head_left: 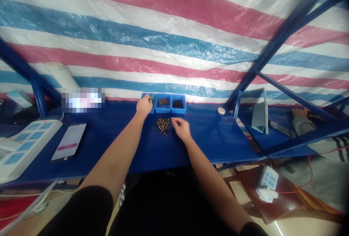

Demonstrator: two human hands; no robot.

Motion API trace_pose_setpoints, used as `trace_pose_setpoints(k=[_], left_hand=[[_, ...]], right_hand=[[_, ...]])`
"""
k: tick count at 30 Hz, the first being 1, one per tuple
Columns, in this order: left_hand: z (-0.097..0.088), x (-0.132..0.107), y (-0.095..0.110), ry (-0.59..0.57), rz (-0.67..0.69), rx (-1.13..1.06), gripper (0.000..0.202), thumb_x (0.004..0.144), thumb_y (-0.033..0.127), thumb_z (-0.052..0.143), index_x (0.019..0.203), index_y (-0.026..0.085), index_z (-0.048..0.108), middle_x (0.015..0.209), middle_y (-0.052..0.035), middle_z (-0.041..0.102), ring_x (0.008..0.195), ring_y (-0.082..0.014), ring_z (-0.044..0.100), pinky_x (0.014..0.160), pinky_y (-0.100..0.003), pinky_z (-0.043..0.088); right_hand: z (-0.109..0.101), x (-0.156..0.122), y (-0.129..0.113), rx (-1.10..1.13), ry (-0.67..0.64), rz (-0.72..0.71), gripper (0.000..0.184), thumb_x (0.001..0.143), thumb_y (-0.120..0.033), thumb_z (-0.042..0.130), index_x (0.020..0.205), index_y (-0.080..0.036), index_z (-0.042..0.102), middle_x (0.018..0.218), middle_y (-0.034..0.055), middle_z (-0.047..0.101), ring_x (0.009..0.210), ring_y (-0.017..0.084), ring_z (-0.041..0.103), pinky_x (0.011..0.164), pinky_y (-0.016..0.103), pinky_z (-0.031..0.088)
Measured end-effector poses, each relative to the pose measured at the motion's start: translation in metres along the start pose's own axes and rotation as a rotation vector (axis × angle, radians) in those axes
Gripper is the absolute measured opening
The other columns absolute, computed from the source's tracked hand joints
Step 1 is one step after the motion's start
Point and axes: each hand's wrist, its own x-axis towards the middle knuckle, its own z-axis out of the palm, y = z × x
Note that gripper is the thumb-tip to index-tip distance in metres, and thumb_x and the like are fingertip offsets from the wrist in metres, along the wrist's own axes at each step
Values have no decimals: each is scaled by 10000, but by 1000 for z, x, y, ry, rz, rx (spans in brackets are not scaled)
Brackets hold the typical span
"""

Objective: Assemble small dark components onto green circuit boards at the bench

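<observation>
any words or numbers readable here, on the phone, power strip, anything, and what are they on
Phone: pink bar and pale lines on the screen, too small to read.
Power strip: marks on blue panels, too blurred to read.
Pixelated patch: nothing readable.
No text can be read.

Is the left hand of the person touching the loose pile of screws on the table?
Apart. The head view shows blue tabletop between the left hand and the screws; that hand is at the leftmost bin.
</observation>
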Motion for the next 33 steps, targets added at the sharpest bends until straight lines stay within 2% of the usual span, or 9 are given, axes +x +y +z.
trace_pose_setpoints(k=[3, 7, 13, 17, 20, 24, 27, 30, 33], left_hand=[[8, 5, 4, -99, 44, 70, 455, 887, 427, 493, 1275, 190, 526, 1052, -173, 688, 1026, -364, 619, 899, -466, 435], [11, 8, 7, -80, 88, 154, 420, 916, 443, 408, 1123, 142, 615, 1026, -216, 681, 1156, -402, 538, 1001, -569, 330], [10, 13, 3, -70, -84, 127, 674, 855, 625, 420, 1242, 90, 557, 1183, -284, 621, 1384, -519, 195, 1002, -763, 78], [8, 18, -6, -138, -102, 26, 658, 817, 697, 438, 1284, 249, 559, 1328, -193, 568, 1352, -530, 266, 981, -774, 104], [3, 18, -7, -194, -116, 65, 616, 832, 691, 414, 1169, 228, 639, 1316, -208, 572, 1331, -545, 286, 975, -781, 78], [-7, -3, 10, -6, 3, 14, 490, 897, 534, 426, 1251, 233, 583, 1443, -149, 470, 1382, -488, 223, 1022, -735, 87], [-10, -38, 33, 184, 198, -39, 353, 950, 364, 378, 1147, 203, 622, 1293, -135, 601, 1349, -377, 339, 1081, -616, 133], [-4, -74, 51, 154, 316, -156, 290, 946, 312, 402, 938, 205, 672, 967, -104, 705, 1037, -301, 580, 1010, -503, 294], [8, -102, 56, 77, 411, -286, 261, 930, 305, 438, 882, 223, 681, 781, -64, 686, 795, -234, 614, 852, -376, 405]], right_hand=[[-2, 1, 4, -145, 44, -60, 211, 865, -328, 569, 938, -238, 745, 943, 34, 736, 819, 192, 639, 833, 334, 501], [-4, 3, 9, -314, -1, -66, 256, 879, -274, 537, 1043, -223, 728, 1038, 54, 713, 929, 210, 604, 895, 355, 470], [4, 2, 11, -580, -168, -116, 393, 939, -279, 459, 1304, -269, 603, 1320, 49, 596, 1109, 266, 488, 968, 416, 394], [8, 0, 9, -704, -205, -125, 422, 949, -247, 416, 1341, -279, 571, 1324, 63, 581, 1085, 298, 456, 920, 435, 394], [7, -1, 7, -697, -192, -131, 405, 953, -255, 411, 1316, -263, 590, 1279, 75, 596, 1076, 292, 453, 921, 423, 398], [8, 0, 4, -691, -175, -129, 420, 945, -256, 432, 1346, -254, 560, 1223, 98, 601, 1046, 284, 466, 916, 413, 402], [10, 1, 4, -743, -175, -130, 433, 938, -239, 440, 1354, -266, 557, 1201, 108, 593, 1022, 287, 471, 888, 409, 406], [11, 3, 3, -770, -179, -132, 395, 933, -209, 433, 1270, -256, 631, 1186, 108, 596, 1006, 286, 475, 868, 401, 411], [8, 3, 4, -748, -182, -132, 362, 927, -179, 426, 1176, -214, 687, 1128, 117, 619, 963, 268, 494, 872, 390, 419]])
